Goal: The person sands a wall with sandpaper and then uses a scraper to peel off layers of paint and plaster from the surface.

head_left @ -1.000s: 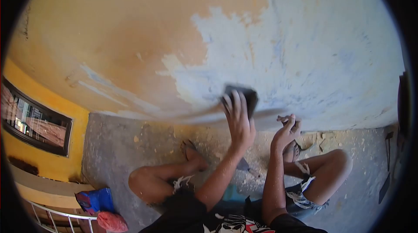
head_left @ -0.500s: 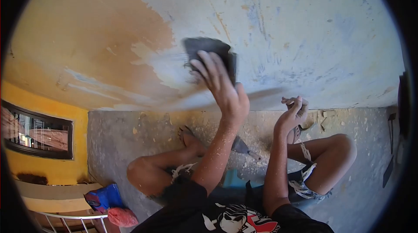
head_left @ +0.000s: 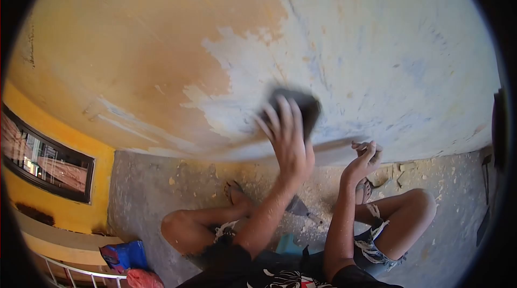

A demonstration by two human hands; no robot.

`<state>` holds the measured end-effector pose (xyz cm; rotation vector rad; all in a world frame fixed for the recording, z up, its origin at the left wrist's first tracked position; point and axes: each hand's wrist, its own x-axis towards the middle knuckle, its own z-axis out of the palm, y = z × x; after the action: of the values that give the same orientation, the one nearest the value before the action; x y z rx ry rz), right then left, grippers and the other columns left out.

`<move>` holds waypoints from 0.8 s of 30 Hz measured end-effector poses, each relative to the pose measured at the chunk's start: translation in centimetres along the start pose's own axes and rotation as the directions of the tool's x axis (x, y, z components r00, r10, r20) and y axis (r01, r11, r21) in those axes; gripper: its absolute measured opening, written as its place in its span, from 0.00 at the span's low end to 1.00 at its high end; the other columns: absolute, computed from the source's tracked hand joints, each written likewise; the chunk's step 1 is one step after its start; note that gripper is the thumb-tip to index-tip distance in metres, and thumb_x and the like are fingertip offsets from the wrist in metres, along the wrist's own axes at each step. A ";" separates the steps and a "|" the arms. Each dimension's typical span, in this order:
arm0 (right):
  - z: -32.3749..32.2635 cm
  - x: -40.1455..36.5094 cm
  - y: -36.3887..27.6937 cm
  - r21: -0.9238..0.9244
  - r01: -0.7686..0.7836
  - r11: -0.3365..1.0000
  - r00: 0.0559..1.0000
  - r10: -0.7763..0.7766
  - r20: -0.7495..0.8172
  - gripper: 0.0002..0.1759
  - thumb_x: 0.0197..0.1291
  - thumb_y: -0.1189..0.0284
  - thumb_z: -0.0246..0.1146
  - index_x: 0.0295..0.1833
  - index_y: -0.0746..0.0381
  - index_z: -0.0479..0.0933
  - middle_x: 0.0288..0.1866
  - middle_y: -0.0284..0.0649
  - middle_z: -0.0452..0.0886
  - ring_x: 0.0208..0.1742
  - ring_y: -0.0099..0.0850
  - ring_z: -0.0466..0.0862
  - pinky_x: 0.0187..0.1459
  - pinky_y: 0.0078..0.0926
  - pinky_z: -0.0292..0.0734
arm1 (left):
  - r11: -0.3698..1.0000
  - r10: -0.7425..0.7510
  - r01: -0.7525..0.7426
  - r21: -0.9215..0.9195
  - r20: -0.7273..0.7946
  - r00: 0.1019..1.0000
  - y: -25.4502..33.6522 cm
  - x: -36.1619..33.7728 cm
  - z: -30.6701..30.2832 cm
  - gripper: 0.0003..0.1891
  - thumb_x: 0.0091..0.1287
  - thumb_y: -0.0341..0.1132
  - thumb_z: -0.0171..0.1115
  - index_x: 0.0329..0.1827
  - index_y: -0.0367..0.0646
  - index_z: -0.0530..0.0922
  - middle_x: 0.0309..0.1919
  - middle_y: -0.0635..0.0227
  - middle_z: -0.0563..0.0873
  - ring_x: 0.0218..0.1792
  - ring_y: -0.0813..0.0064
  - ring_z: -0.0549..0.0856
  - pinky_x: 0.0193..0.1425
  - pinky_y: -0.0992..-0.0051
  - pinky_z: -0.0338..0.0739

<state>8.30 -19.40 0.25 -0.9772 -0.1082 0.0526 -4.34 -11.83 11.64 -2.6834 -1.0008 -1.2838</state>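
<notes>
The left hand point(head_left: 292, 152) has its fingers stretched out and parted over the back of a dark pad point(head_left: 308, 107), thumb at the pad's lower edge. The pad lies beneath and just beyond those fingertips, at the wall point(head_left: 388, 51) (motion blur hides whether the two touch). Left of the fingers, the wall bears a brown patch point(head_left: 177, 72); to their right it is pale with bluish streaks. The right hand point(head_left: 362, 165) is near the wall's foot, fingers partly curled; whether they grip anything, I cannot tell. Below both sets of fingers, a scraper point(head_left: 295, 205) lies on the flake-strewn floor point(head_left: 145, 196), between the forearms.
</notes>
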 end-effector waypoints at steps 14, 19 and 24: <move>-1.8 -0.1 1.2 0.019 -0.063 0.998 0.995 0.064 -0.075 0.13 0.75 0.69 0.53 0.35 0.63 0.67 0.25 0.35 0.69 0.26 0.26 0.72 0.40 0.34 0.80 | 0.998 -0.002 -0.004 0.056 0.114 0.994 2.7 1.6 -1.2 0.41 0.57 0.29 0.48 0.78 0.27 0.49 0.79 0.40 0.46 0.79 0.36 0.38 0.76 0.37 0.25; -1.1 -0.1 -0.3 0.031 -0.025 0.999 0.999 0.026 -0.029 0.12 0.74 0.68 0.54 0.36 0.61 0.68 0.25 0.34 0.69 0.27 0.25 0.73 0.38 0.32 0.80 | 0.990 0.114 -0.125 -0.059 -0.155 0.981 3.8 8.2 -4.9 0.43 0.55 0.30 0.52 0.78 0.32 0.53 0.79 0.47 0.51 0.79 0.38 0.42 0.74 0.33 0.26; -1.4 0.5 0.2 0.080 -0.059 0.995 0.992 0.068 -0.104 0.13 0.75 0.69 0.53 0.36 0.64 0.68 0.25 0.35 0.70 0.26 0.28 0.73 0.39 0.34 0.80 | 0.989 0.118 -0.125 0.077 0.083 0.989 3.4 1.9 -0.2 0.42 0.57 0.30 0.50 0.78 0.30 0.51 0.79 0.44 0.49 0.79 0.37 0.39 0.75 0.34 0.24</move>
<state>8.92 -20.46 -0.66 -0.9047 0.0226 0.0627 -1.75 -13.54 14.00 -2.7046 -0.8608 -1.0999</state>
